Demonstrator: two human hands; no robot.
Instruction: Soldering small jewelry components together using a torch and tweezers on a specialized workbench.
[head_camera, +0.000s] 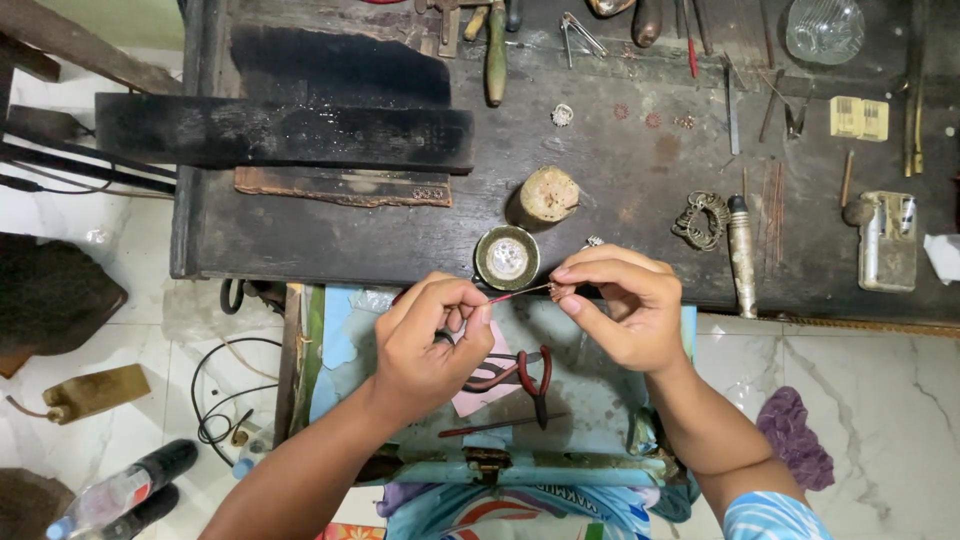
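Above a blue tray (600, 400) at the edge of a dark workbench (620, 170), the left hand (430, 345) pinches a thin red-tipped tool (518, 293) whose tip meets a small metal ornament (560, 291) gripped in the right hand (625, 300)'s fingertips; red-handled pliers (530, 375) lie below.

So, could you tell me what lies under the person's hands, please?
Under the left hand and right hand lie red-handled pliers on a pink paper in a light blue tray. The left hand covers the pliers' jaws.
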